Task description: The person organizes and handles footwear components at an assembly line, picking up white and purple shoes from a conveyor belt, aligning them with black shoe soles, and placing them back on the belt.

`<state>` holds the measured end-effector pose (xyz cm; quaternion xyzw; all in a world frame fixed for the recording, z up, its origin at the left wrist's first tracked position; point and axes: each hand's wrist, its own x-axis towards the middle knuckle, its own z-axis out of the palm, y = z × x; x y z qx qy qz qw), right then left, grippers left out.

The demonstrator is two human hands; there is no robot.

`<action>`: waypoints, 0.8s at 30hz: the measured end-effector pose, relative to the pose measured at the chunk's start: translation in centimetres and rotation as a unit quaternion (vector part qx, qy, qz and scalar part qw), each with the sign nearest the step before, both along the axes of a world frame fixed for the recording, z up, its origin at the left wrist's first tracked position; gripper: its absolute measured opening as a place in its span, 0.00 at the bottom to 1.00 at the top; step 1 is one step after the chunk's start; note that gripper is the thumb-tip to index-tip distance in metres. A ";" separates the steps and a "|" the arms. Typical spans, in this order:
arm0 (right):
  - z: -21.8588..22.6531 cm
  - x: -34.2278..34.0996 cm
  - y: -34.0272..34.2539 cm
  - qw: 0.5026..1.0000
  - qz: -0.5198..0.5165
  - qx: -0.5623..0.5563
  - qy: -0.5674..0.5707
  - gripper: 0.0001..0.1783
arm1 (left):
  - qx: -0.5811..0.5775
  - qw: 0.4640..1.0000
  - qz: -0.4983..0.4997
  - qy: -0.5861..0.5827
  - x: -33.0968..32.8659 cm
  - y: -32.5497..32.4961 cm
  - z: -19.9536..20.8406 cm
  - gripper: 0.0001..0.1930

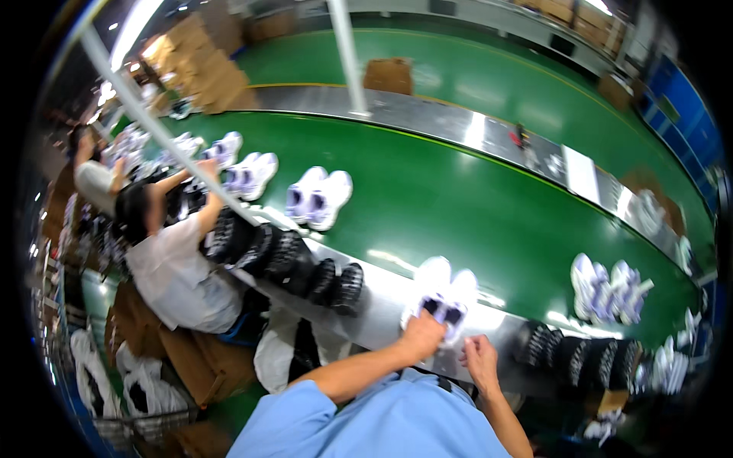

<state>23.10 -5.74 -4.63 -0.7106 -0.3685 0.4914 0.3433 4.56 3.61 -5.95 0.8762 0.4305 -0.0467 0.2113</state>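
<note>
L fingers (430, 322) at wht shoes (434, 284), R fingers (475, 348) curled nearby, both grips unclear, wht bags (153, 382) in basket (145, 421)

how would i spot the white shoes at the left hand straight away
Find the long green surface, then the metal ledge along its near side. In front of the blue shirt, the left hand touches the white shoes. They are the only white pair between that ledge's two clusters of black items.
</note>
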 end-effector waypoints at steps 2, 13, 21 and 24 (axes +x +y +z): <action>1.5 1.0 -1.0 0.999 -0.030 -0.020 0.013 0.14 | 0.006 1.000 -0.010 -0.003 0.5 3.3 0.1 0.12; 4.3 2.3 -6.6 0.997 -0.045 -0.043 -0.044 0.16 | 0.015 0.998 0.061 0.024 -4.6 22.0 -4.1 0.25; 11.1 7.6 3.8 0.965 0.016 0.060 -0.255 0.24 | 0.061 0.997 0.026 0.031 -3.3 17.5 3.4 0.32; 8.6 15.4 10.5 0.924 -0.048 0.028 -0.379 0.26 | -0.047 0.981 0.001 -0.188 -3.7 12.2 6.5 0.25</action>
